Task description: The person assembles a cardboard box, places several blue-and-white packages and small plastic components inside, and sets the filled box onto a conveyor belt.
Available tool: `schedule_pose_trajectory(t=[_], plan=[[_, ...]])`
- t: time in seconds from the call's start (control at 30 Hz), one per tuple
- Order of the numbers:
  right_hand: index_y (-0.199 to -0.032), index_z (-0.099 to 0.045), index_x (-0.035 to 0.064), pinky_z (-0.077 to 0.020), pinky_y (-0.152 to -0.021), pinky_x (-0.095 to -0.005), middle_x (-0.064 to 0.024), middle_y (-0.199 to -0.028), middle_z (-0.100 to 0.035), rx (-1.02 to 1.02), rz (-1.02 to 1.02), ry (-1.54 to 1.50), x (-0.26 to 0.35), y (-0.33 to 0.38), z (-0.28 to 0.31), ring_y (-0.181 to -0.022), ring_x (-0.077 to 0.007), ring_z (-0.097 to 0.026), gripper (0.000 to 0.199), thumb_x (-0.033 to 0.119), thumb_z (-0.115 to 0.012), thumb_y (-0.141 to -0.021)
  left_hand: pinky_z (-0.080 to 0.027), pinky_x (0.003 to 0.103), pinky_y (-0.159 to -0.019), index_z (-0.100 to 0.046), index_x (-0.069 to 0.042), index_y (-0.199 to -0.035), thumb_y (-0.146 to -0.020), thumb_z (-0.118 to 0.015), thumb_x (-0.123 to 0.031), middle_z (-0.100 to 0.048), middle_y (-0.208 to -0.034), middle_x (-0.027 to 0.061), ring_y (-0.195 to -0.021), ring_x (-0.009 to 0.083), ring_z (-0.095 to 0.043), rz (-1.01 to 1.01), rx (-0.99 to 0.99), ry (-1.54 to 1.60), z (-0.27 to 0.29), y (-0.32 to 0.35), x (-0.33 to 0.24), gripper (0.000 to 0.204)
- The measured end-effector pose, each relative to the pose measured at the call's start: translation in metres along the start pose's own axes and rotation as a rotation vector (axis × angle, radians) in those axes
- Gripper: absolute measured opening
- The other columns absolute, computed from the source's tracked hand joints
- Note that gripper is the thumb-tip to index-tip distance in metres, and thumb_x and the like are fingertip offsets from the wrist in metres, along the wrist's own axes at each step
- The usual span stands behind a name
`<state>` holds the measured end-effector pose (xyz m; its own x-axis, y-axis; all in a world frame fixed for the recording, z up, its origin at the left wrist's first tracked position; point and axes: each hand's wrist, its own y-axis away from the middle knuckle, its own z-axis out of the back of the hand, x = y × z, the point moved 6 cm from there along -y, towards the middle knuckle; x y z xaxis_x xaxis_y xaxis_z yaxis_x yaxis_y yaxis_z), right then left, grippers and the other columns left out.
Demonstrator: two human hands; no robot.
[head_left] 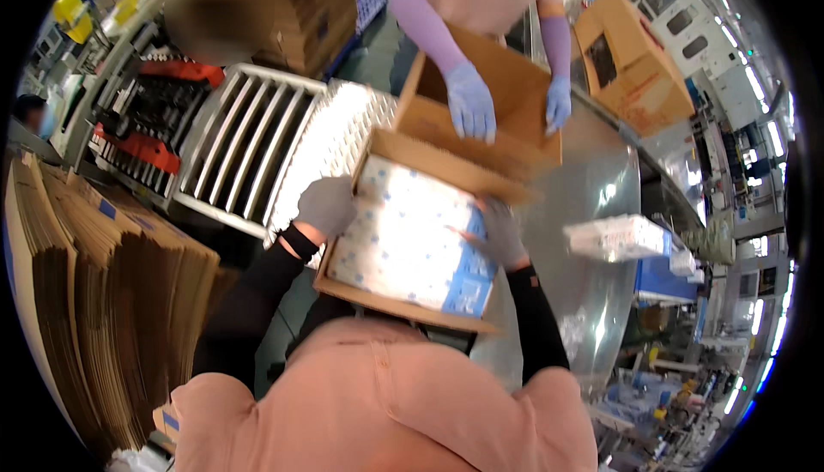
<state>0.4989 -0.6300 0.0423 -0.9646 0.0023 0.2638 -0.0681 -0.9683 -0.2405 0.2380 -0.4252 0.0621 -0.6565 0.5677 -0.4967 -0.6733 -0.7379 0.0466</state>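
In front of my body is an open cardboard box (403,306), tilted a little, its flaps spread. White packages printed with blue (403,230) fill it. My left hand (328,204), in a grey glove, is closed on the box's left edge. At the right edge, my right hand (502,233), also grey-gloved and slightly blurred, grips the box with its thumb over the packages. Just beyond stands a larger open carton (506,73), where a co-worker's blue-gloved hands (470,105) reach in and hold its side.
A slatted metal roller conveyor (249,142) runs to the left. Stacked flat cartons (112,300) stand at the lower left. White packs (618,238) lie by the curved metal table (592,300) on the right. Another brown carton (635,64) sits at the far right.
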Motion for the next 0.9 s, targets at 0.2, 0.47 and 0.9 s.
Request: schedule_pose_trajectory(t=[0.2,0.47,0.9], plan=[[-0.109,-0.061,-0.0042,-0.0470,-0.081,-0.0317,-0.0071,-0.091,-0.060,-0.546,-1.078,-0.801,-0.086,0.174,-0.071,-0.087,-0.0160,-0.057,0.037,0.031,-0.052,-0.100,-0.052,0.046,-0.075,-0.067,-0.005,-0.081,-0.078,-0.062,-0.021,-0.067,-0.082,0.0185,-0.081,0.0377,-0.064,-0.237,-0.034,-0.058,0.042,-0.062,0.030,0.016],[-0.101,-0.067,-0.0007,-0.0508,-0.068,-0.0318,-0.0050,-0.082,-0.068,-0.465,-0.864,-0.682,0.056,0.032,-0.050,-0.074,-0.0118,-0.062,0.024,0.015,-0.068,-0.083,-0.053,0.044,-0.064,-0.070,-0.006,-0.074,-0.080,-0.066,-0.022,-0.068,-0.077,0.0160,-0.073,0.0341,-0.067,-0.001,-0.080,-0.384,0.141,-0.074,0.161,0.016],[-0.146,-0.036,0.0047,-0.0228,-0.114,-0.0526,-0.0245,-0.151,-0.029,0.281,-0.084,0.322,0.180,-0.177,-0.126,-0.141,-0.0431,-0.025,0.094,0.064,-0.061,-0.078,-0.048,0.047,-0.066,-0.058,-0.001,-0.107,-0.087,-0.057,-0.038,-0.063,-0.083,0.0136,-0.085,0.0317,-0.063,-0.312,-0.451,-0.167,0.166,-0.132,0.075,0.042]])
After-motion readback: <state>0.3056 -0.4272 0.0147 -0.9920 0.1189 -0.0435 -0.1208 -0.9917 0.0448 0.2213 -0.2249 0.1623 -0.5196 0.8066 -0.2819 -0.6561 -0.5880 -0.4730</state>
